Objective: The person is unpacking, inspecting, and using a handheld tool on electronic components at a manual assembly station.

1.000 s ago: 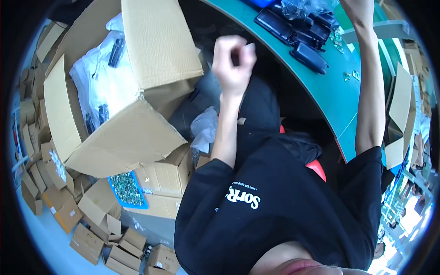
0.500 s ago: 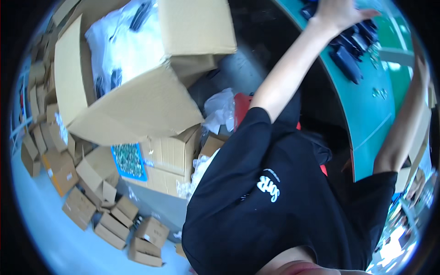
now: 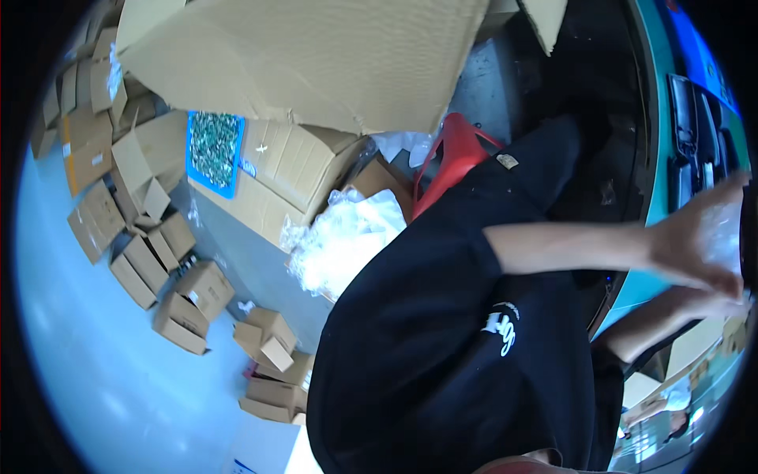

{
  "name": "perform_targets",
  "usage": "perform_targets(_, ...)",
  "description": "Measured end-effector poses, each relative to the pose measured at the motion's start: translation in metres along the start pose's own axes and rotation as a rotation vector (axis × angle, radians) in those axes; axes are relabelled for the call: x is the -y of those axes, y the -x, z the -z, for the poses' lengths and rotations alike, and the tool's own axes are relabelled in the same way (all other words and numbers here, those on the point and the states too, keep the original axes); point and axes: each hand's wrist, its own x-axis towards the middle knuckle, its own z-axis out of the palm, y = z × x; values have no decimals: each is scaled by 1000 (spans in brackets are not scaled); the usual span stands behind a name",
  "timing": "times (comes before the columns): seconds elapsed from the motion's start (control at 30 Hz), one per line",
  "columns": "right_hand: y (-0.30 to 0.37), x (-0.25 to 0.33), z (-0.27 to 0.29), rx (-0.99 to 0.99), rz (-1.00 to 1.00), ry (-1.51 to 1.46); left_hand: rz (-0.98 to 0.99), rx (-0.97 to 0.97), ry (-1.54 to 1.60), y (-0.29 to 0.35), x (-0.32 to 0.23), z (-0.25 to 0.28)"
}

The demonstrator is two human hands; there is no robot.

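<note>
At the right rim my left hand (image 3: 695,241) has its fingers curled around a translucent, whitish piece of plastic film (image 3: 722,233). Just below it, my right hand (image 3: 722,303) is smeared by motion and cut by the rim, so its fingers cannot be made out. Both forearms reach across to the right over the teal worktable (image 3: 657,170). Beyond my left hand, long black plastic parts (image 3: 685,118) lie on that table, beside a bright blue surface (image 3: 699,43).
A large open carton (image 3: 316,63) stands at upper left. Below it, a blue tray (image 3: 234,178) of small green boards rests on a flattened box (image 3: 276,162). A red stool (image 3: 454,154), crumpled clear plastic (image 3: 351,233) and several cartons (image 3: 193,304) are around. A person (image 3: 675,403) shows at lower right.
The view has swung rightward. My left hand has come from the table's far end to beside my right hand and now has plastic film in it. The right arm is lower and more bent.
</note>
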Motion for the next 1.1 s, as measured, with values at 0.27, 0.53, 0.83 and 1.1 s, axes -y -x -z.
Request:
perform_targets(0.27,157,131,-56,1330,61,-210,802,-859,157,157,-108,171)
perform_targets(0.53,215,163,-74,1493,45,-576,692,-428,-1668,331,-262,337)
perform_targets(0.83,213,79,-62,1220,-425,-379,2155,171,-2169,406,-343,419)
perform_targets(1.1,235,19,-30,870,-696,-159,1117,445,-1927,145,-113,478)
